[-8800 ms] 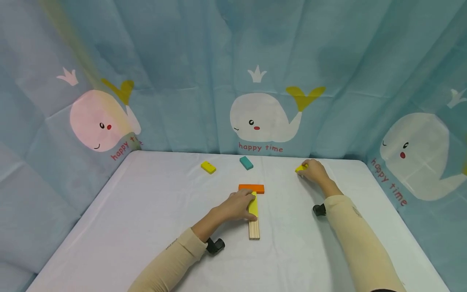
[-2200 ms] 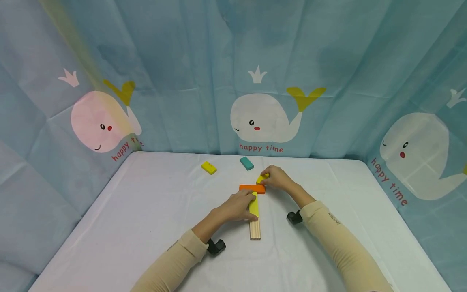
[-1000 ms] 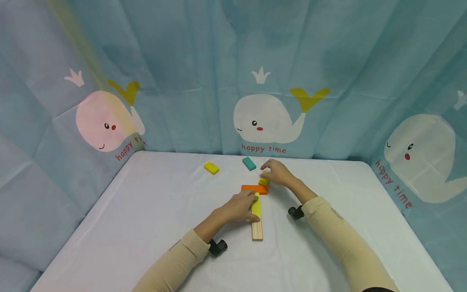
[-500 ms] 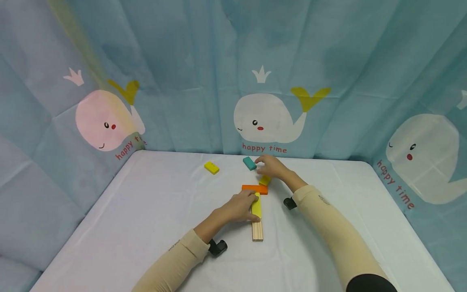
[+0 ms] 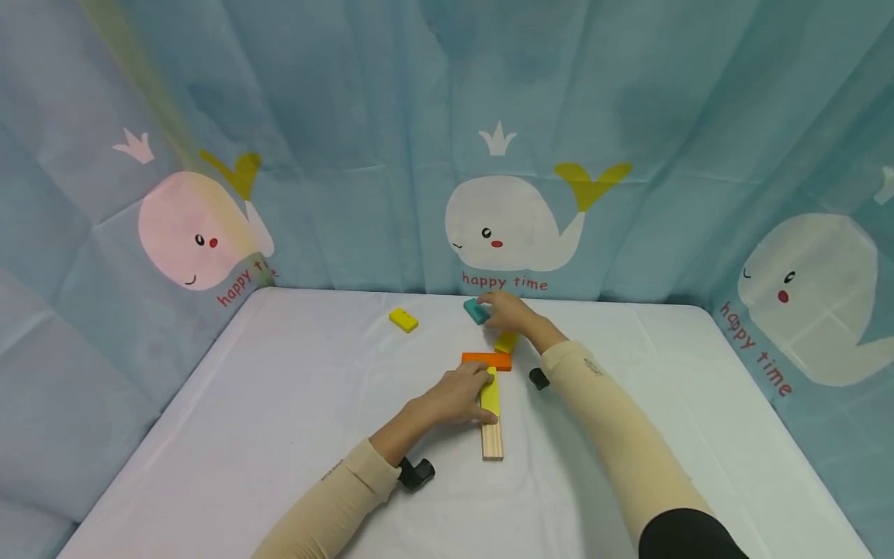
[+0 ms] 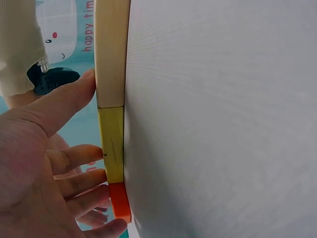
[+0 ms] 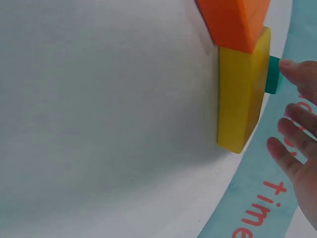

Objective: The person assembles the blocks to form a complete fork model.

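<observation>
My left hand [image 5: 454, 396] rests along a row of wooden blocks, its thumb on the plain wood block [image 5: 492, 442] and spread fingers on the yellow block [image 5: 491, 394] and orange block [image 5: 486, 361]. The orange block lies crosswise at the row's far end. Against its right end sits a slanted second yellow block [image 7: 237, 99]. My right hand [image 5: 511, 314] reaches past that one to a teal block [image 5: 475, 312], fingers apart around its right side. In the right wrist view the thumb tip meets the edge of the teal block [image 7: 272, 75]; a firm hold does not show.
Another yellow block [image 5: 403, 320] lies to the left of the teal one, near the table's back edge. A white cloth covers the table [image 5: 279, 435]. Behind it hangs a blue curtain [image 5: 363, 217] with printed whales.
My right hand brought the second yellow block from the far right to the orange block and let it go. It then moved up and left to the teal block. My left hand stayed put.
</observation>
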Motion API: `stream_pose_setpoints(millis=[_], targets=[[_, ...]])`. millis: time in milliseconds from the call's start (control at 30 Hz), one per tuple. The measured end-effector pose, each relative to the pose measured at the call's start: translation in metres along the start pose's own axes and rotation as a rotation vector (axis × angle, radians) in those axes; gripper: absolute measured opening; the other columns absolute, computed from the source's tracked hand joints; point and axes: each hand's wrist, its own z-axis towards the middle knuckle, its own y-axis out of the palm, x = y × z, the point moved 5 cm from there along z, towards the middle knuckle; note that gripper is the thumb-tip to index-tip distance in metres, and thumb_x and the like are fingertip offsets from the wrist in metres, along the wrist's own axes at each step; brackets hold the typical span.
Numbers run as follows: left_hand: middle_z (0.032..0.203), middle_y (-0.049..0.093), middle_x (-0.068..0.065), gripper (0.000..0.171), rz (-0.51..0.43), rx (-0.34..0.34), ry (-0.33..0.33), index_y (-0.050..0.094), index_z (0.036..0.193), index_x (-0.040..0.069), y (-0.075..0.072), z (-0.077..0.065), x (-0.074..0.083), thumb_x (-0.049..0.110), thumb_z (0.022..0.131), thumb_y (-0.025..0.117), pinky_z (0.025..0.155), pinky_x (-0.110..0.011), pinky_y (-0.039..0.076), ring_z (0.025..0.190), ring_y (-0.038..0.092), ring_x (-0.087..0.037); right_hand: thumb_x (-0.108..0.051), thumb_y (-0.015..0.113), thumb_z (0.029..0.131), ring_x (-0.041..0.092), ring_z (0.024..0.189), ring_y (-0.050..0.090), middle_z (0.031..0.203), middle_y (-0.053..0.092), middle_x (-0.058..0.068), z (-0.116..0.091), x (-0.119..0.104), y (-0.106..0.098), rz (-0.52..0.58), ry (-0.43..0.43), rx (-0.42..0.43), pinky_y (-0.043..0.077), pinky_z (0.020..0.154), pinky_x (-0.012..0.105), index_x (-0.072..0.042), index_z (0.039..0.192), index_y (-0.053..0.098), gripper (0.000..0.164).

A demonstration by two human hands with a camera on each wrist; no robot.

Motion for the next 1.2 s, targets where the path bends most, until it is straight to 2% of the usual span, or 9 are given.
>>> stream_pose_setpoints(millis=[300, 500, 733, 867, 1000, 1200], targets=[[0.15, 0.042, -0.006, 0.075, -0.026, -0.006, -0.012, 0.052, 0.14, 0.012, 0.0, -0.001, -0.001, 0.049, 0.079, 0.077, 0.113, -0.043, 0.037, 0.136, 0.041, -0.022, -0.012, 0.071, 0.087, 0.032, 0.141, 0.037, 0.153, 0.041, 0.011, 0.009, 0.003, 0.001, 0.083, 0.041, -0.013, 0.03, 0.117, 0.052, -0.013, 0.141, 0.05, 0.058], [0.149, 0.043, -0.007, 0.074, -0.006, -0.008, -0.005, 0.052, 0.139, 0.012, -0.001, -0.002, -0.001, 0.05, 0.08, 0.075, 0.112, -0.043, 0.038, 0.136, 0.042, -0.022, -0.012, 0.069, 0.087, 0.032, 0.14, 0.037, 0.155, 0.039, 0.01, 0.014, -0.003, 0.005, 0.12, 0.048, -0.049, 0.029, 0.118, 0.053, -0.014, 0.145, 0.046, 0.062], [0.148, 0.044, -0.007, 0.073, -0.026, -0.004, -0.003, 0.053, 0.139, 0.011, -0.003, -0.003, 0.001, 0.048, 0.08, 0.077, 0.112, -0.042, 0.038, 0.134, 0.043, -0.022, -0.005, 0.059, 0.09, 0.032, 0.142, 0.035, 0.157, 0.035, 0.01, 0.016, -0.014, 0.011, 0.001, -0.005, -0.086, 0.024, 0.12, 0.049, -0.013, 0.147, 0.044, 0.06], [0.147, 0.045, -0.007, 0.073, -0.018, 0.0, 0.002, 0.054, 0.137, 0.011, -0.003, -0.003, 0.002, 0.048, 0.079, 0.077, 0.111, -0.042, 0.039, 0.133, 0.043, -0.022, -0.003, 0.053, 0.092, 0.031, 0.141, 0.037, 0.157, 0.034, 0.01, 0.017, -0.014, 0.013, -0.036, 0.024, -0.1, 0.026, 0.12, 0.049, -0.013, 0.146, 0.045, 0.056], [0.149, 0.043, -0.007, 0.074, -0.035, -0.002, -0.007, 0.052, 0.139, 0.012, -0.003, -0.002, 0.001, 0.048, 0.079, 0.077, 0.112, -0.042, 0.038, 0.135, 0.042, -0.022, -0.007, 0.057, 0.093, 0.031, 0.131, 0.044, 0.155, 0.038, 0.01, 0.016, -0.013, 0.012, -0.032, 0.069, -0.084, 0.032, 0.116, 0.05, -0.012, 0.145, 0.047, 0.053], [0.15, 0.042, -0.006, 0.074, -0.037, -0.009, -0.014, 0.052, 0.14, 0.013, -0.002, -0.002, 0.001, 0.048, 0.079, 0.077, 0.113, -0.042, 0.037, 0.136, 0.041, -0.022, -0.016, 0.066, 0.091, 0.03, 0.117, 0.049, 0.146, 0.047, 0.012, 0.015, -0.011, 0.01, -0.02, 0.089, -0.064, 0.041, 0.111, 0.048, -0.008, 0.141, 0.051, 0.053]])
